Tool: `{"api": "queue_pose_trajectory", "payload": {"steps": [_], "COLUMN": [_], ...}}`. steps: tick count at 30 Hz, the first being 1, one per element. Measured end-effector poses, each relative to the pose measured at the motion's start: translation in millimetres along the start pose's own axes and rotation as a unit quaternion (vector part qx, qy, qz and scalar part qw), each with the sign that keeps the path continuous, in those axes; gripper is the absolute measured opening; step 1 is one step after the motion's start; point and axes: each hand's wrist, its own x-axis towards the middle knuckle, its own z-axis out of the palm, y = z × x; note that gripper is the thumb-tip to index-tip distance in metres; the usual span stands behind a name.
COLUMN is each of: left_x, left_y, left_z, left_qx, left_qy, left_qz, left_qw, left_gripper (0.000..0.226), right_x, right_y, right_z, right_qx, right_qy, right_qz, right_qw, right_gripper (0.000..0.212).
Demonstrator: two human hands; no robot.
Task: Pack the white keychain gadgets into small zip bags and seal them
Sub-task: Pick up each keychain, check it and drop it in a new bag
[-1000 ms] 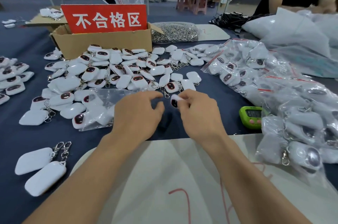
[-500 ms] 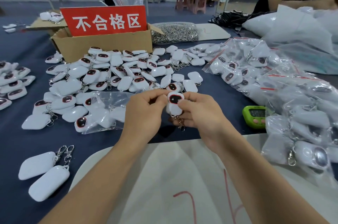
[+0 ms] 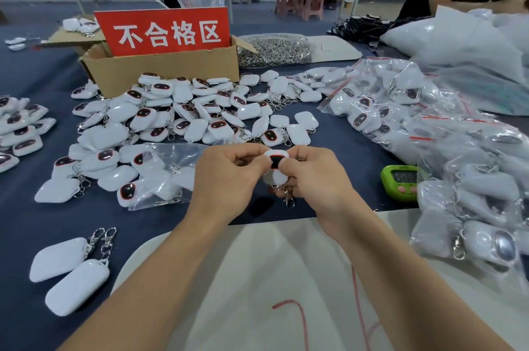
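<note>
Now both hands are up just over the blue desk (image 3: 28, 216) — the left hand (image 3: 229, 178) and the right hand (image 3: 317, 178) each have a grip clamped on one white gadget (image 3: 275, 171), fingers curled round it. Its dark face points up and its metal clip (image 3: 289, 199) hangs below. A big pile of gadgets (image 3: 186, 115) lies just behind. Filled zip bags (image 3: 429, 133) sit to the right, near a green timer (image 3: 400, 181).

Left hand (image 3: 226, 178) and right hand (image 3: 312, 178) now hold the gadget (image 3: 274, 163) up off the bench, screen facing up, clasp (image 3: 289, 199) dangling.
</note>
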Motion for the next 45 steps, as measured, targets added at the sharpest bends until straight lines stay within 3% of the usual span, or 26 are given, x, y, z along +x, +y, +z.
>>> {"api": "queue_pose_trajectory", "payload": {"steps": [9, 18, 25, 38, 45], "left_x": [1.1, 1.0, 0.8, 1.9, -1.3], "left_y": [-1.7, 0.1, -0.2, -3.2, 2.1], "left_z": [2.2, 1.1, 2.0, 1.7, 1.0], "left_qx": [0.014, 0.049, 0.026, 0.020, 0.072], "left_qy": [0.002, 0.011, 0.013, 0.008, 0.033], "left_qz": [-0.026, 0.001, -0.003, 0.000, 0.024], "left_qw": [1.000, 0.999, 1.000, 1.000, 0.997], "left_gripper": [0.019, 0.030, 0.020, 0.012, 0.029], "right_x": [-2.2, -2.1, -4.3, -1.5, 1.6], "right_y": [-2.7, -2.4, -1.4, -1.8, 0.3], "right_z": [-0.3, 2.7, -0.4, -1.5, -3.4], "right_qx": [-0.022, -0.028, -0.013, -0.006, -0.011], "right_qy": [-0.030, -0.039, -0.064, -0.023, 0.090], "right_qz": [-0.021, -0.029, -0.041, -0.029, -0.068], "right_qw": [0.999, 0.998, 0.997, 0.999, 0.994], "right_gripper": [0.020, 0.022, 0.019, 0.018, 0.018]}}
